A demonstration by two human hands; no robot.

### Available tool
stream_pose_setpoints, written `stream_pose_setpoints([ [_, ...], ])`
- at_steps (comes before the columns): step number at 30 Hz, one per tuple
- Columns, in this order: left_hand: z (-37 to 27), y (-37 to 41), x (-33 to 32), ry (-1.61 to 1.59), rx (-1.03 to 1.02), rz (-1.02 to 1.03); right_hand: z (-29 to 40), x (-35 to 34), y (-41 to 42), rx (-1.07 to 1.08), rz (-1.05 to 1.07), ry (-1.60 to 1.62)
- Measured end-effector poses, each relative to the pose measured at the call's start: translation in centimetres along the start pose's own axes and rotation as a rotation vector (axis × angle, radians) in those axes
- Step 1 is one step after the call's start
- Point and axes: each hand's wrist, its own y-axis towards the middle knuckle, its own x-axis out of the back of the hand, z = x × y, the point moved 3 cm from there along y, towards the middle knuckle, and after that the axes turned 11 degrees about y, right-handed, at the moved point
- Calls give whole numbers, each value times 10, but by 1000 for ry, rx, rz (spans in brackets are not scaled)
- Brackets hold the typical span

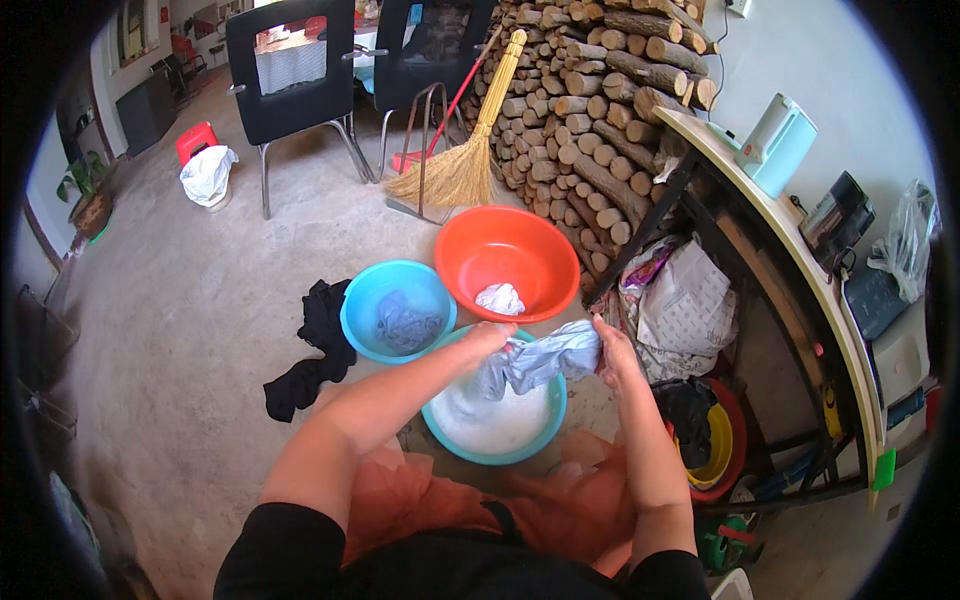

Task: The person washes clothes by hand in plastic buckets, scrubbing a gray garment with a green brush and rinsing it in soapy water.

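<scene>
A wet light-blue cloth garment [547, 356] stretches between my two hands. My left hand [489, 339] grips one end, and my right hand [615, 351] has hold of the other. Beneath it stands a turquoise plastic basin [556, 420] filled with white suds, the garment's lower folds hanging over them. To the left, a blue basin [352, 319] contains water and a bluish-grey cloth [407, 322]. Behind, a large orange-red basin [510, 225] has a crumpled white cloth [500, 299] on its bottom. Black clothing [322, 330] lies on the concrete floor beside the blue basin.
A straw broom [480, 150] and a dustpan [412, 210] stand before stacked firewood [600, 142]. Black chairs [292, 112] are behind the basins. On the right, a table [787, 217] carries a light-green kettle [776, 146]; bags [682, 300] and a yellow basin [716, 442] sit below.
</scene>
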Motion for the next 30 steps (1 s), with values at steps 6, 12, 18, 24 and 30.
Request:
stream_pose_setpoints([
  [6, -17, -2, -10, 157, -146, 366, 11, -16, -3, -63, 46, 117],
  [12, 16, 17, 2, 461, -206, -407, 18, -49, -14, -66, 42, 66],
  [18, -4, -1, -9, 167, -97, -188, 3, -44, 18, 45, 110, 124],
  [24, 7, 12, -6, 138, -97, -23, 3, -73, 12, 180, 117, -244],
  [30, -7, -7, -13, 318, -121, -275, -4, -77, 8, 418, 141, -937],
])
